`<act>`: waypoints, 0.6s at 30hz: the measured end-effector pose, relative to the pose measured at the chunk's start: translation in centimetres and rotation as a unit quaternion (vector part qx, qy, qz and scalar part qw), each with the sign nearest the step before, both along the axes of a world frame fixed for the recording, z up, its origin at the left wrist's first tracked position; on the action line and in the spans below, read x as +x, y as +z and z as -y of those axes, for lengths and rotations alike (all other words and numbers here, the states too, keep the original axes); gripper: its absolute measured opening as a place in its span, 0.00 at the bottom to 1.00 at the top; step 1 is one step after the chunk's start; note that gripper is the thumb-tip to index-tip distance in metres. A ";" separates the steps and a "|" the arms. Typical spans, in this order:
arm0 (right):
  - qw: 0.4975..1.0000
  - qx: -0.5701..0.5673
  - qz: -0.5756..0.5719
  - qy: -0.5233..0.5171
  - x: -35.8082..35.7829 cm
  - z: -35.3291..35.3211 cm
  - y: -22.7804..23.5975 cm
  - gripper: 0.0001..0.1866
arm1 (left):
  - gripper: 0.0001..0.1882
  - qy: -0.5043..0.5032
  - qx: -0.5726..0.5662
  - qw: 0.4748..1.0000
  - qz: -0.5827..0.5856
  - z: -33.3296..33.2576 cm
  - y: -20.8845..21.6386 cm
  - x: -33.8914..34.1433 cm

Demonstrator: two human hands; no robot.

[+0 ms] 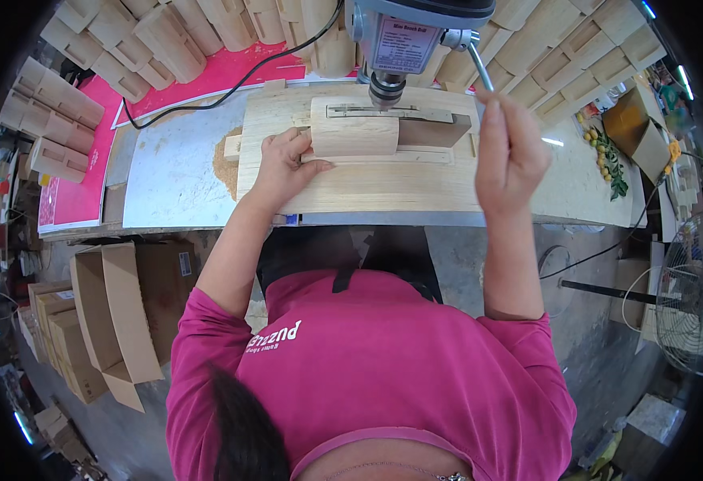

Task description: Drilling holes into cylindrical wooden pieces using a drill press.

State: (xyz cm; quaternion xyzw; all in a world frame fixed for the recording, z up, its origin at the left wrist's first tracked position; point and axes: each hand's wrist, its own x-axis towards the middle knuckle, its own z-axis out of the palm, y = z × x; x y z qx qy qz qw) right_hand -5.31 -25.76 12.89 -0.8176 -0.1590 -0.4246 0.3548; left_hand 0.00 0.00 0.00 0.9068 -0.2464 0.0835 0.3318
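Work at the bench drill (403, 48) looks to be mid-cycle, by judgement: the pale wooden block (358, 138) lies on the wooden board (351, 186), set below and slightly to the near side of the chuck (386, 90). Left hand (285, 170) at the block's left end, fingers bent, thumb stretched toward its near edge; cannot tell whether it grips or only presses. Right hand (513, 156) closed in a fist round the end of the drill's lever (481, 68). Bit contact and any finished hole in this block: not discernible. Sawdust (224, 170) beside the board suggests some cutting already done. Slotted wooden blocks (167, 42) stand stacked behind; whether finished or waiting, cannot tell. Release and removal of the present block appear left to do
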 end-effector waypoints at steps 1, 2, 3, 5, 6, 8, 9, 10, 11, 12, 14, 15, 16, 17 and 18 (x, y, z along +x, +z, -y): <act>1.000 0.008 -0.010 -0.002 -0.1 -0.1 -1.2 0.05 | 0.20 -0.001 -0.001 1.000 0.004 -0.1 0.0 -0.1; 1.000 0.016 -0.021 -0.004 -0.2 -0.2 -2.3 0.05 | 0.20 -0.003 -0.002 1.000 0.007 -0.1 0.0 -0.2; 1.000 0.013 -0.012 0.000 1.3 0.1 -3.6 0.05 | 0.20 0.002 -0.004 1.000 0.016 0.3 -0.1 0.8; 0.998 0.034 0.037 0.030 2.5 0.1 -5.5 0.05 | 0.20 -0.001 -0.018 1.000 0.000 0.4 -0.2 0.8; 0.998 0.028 0.042 0.033 2.7 0.2 -5.6 0.05 | 0.20 -0.001 -0.017 1.000 0.000 0.4 -0.1 0.7; 0.998 0.026 0.042 0.033 2.4 0.1 -5.5 0.05 | 0.21 0.002 -0.011 1.000 -0.008 0.4 -0.2 0.5; 0.998 0.023 0.044 0.036 2.4 0.1 -5.3 0.04 | 0.21 0.002 -0.010 1.000 -0.005 0.3 -0.2 0.4; 0.998 0.023 0.046 0.037 2.5 0.2 -4.9 0.04 | 0.21 0.004 -0.008 1.000 0.004 0.3 -0.2 0.3; 0.996 -0.005 0.084 0.036 2.5 0.5 -4.2 0.03 | 0.21 0.005 -0.006 1.000 0.013 0.3 -0.1 0.3; 0.991 -0.034 0.122 0.035 2.5 0.8 -3.5 0.03 | 0.21 0.006 -0.006 1.000 0.015 0.4 -0.1 0.3; 0.995 -0.019 0.095 0.027 2.0 1.0 0.1 0.09 | 0.22 0.012 -0.009 1.000 0.023 0.2 0.0 0.0; 0.996 -0.018 0.085 0.027 2.2 0.8 2.3 0.11 | 0.22 0.016 -0.008 1.000 0.025 0.2 0.1 -0.1; 0.997 -0.018 0.073 0.028 2.8 0.5 4.4 0.14 | 0.23 0.021 0.009 1.000 0.019 0.2 0.1 -0.2; 0.998 0.008 0.051 0.026 3.9 0.5 5.9 0.14 | 0.23 0.024 0.027 0.999 0.014 0.4 0.2 -0.3; 0.999 0.033 0.030 0.025 5.3 0.4 7.3 0.14 | 0.23 0.027 0.027 0.999 0.017 0.9 0.1 -0.3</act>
